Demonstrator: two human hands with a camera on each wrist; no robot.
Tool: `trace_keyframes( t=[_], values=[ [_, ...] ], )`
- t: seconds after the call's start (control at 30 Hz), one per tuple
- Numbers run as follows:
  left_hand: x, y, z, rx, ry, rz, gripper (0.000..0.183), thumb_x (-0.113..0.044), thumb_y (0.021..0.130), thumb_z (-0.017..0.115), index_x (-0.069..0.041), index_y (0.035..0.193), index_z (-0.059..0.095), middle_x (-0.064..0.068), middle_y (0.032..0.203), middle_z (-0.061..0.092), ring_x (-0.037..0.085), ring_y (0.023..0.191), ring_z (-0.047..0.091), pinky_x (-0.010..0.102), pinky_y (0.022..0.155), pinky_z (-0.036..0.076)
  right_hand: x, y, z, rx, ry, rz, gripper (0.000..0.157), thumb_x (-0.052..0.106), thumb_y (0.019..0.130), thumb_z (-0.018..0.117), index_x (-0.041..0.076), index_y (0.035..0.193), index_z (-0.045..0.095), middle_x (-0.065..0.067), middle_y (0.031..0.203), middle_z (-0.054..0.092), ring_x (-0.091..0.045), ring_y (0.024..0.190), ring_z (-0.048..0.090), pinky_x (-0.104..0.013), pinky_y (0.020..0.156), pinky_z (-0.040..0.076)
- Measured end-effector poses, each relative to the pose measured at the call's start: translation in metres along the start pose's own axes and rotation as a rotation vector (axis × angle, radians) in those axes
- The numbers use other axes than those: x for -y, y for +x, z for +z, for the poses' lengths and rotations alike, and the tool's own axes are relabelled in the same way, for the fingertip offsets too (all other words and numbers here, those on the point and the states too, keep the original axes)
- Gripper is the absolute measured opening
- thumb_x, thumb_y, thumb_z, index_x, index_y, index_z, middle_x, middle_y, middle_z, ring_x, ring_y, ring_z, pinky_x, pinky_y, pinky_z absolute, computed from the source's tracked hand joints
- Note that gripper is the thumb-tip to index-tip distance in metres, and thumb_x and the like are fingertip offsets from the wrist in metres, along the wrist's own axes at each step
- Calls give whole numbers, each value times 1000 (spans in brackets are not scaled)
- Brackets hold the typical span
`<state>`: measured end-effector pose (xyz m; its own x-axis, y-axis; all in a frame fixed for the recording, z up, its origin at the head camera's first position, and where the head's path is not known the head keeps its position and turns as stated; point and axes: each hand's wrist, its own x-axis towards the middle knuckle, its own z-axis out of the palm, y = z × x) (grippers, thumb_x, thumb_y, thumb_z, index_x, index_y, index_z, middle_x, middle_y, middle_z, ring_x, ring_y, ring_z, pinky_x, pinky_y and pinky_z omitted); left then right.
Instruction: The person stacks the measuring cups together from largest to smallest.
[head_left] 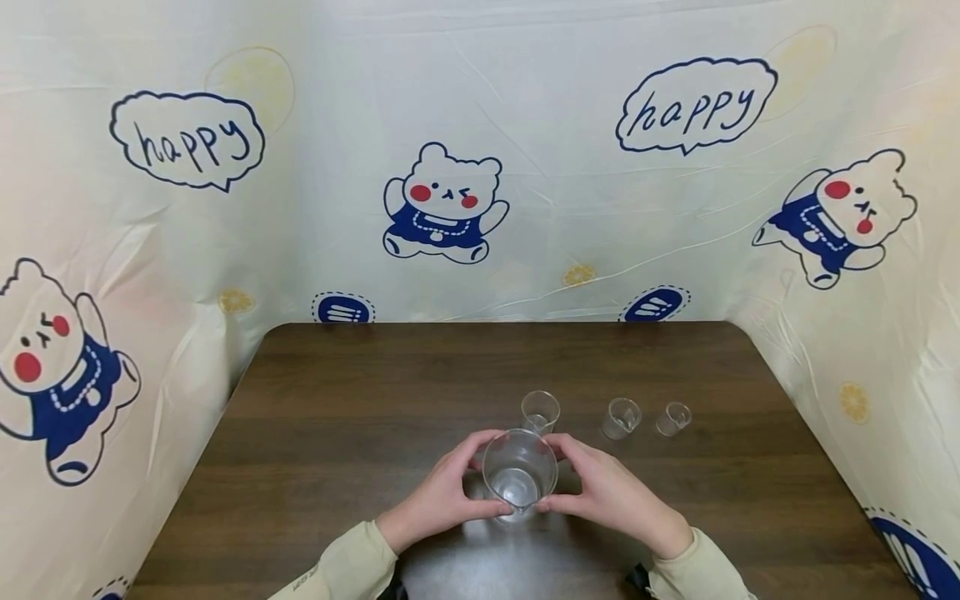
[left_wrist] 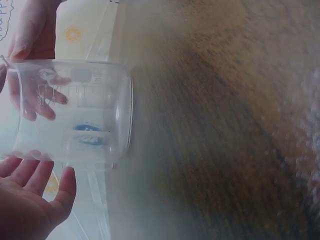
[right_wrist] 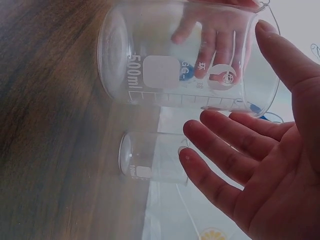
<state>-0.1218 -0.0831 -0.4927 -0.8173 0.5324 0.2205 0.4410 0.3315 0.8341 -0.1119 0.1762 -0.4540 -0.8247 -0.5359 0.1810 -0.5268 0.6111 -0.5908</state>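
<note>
Both hands hold a large clear glass beaker (head_left: 520, 458) between them, one at each side. My left hand (head_left: 442, 492) has its thumb at the near side by the spout and its fingers around the left. On the right, my right hand (head_left: 611, 492) grips the rim area in the same way. A 500ml mark and white scale lines show on the beaker (right_wrist: 162, 70) in the right wrist view. The left wrist view has the beaker (left_wrist: 90, 112) lying sideways in the picture. I cannot tell whether its base touches the table.
Just behind the large beaker stands a smaller glass beaker (head_left: 541, 408), partly hidden by it. Two smaller beakers follow to the right, one medium (head_left: 621, 418) and one smallest (head_left: 673, 419). The brown wooden table (head_left: 360, 400) meets a printed curtain (head_left: 555, 108) around its sides.
</note>
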Motion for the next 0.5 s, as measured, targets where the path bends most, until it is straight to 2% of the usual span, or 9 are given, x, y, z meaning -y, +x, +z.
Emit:
trace_keyframes(
  t=[0.13,0.3,0.5],
  values=[
    [0,1,0,2,3,6,86,-50,69,78,-27,139,35,-9,134,46,10,113,49,35,87,47,-2,0,1,-13,-6,-17,68,52,72,74,16,124,51,8,114,61,-6,97,60,-31,82,51],
    [-3,3,2,18,-15,9,89,-49,69,79,-24,141,33,-4,136,46,18,114,51,33,89,45,-3,0,2,-13,18,-19,70,57,73,70,13,125,51,3,116,61,-11,97,61,-35,82,51],
    [-3,6,6,40,-60,7,90,-47,68,80,-23,141,32,-3,137,45,21,115,51,37,92,44,-3,-2,3,-9,8,-8,70,58,73,69,16,126,50,7,116,60,-6,98,60,-30,82,51]
  ],
)
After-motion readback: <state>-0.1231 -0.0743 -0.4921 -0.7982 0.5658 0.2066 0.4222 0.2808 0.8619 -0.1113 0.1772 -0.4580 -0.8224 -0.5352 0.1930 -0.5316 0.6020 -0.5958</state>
